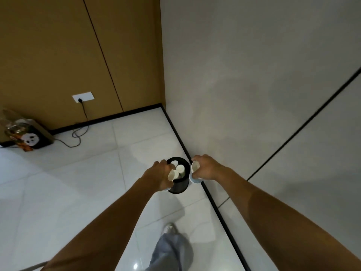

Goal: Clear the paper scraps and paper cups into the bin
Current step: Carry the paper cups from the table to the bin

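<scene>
1. A black bin (178, 184) stands upright on the pale tiled floor (78, 182), close to the dark skirting of the grey wall (254, 75), with white paper cups (179, 169) already lying inside it.
2. The left hand (159, 176) grips a white paper cup (171, 175) at the bin's left rim; the cup lies tipped on its side, its open mouth turned towards the bin.
3. The right hand (205, 169) grasps another paper cup (195, 171) just right of the bin, touching or almost touching the rim; its mouth faces left, its long axis near level.
4. Below, a trouser leg (170, 249) and a shoe (169, 228) show.
5. Far left, a box (29, 135) sits by the brown wall (48, 45), with a cable (78, 133) running to a socket (83, 97).
</scene>
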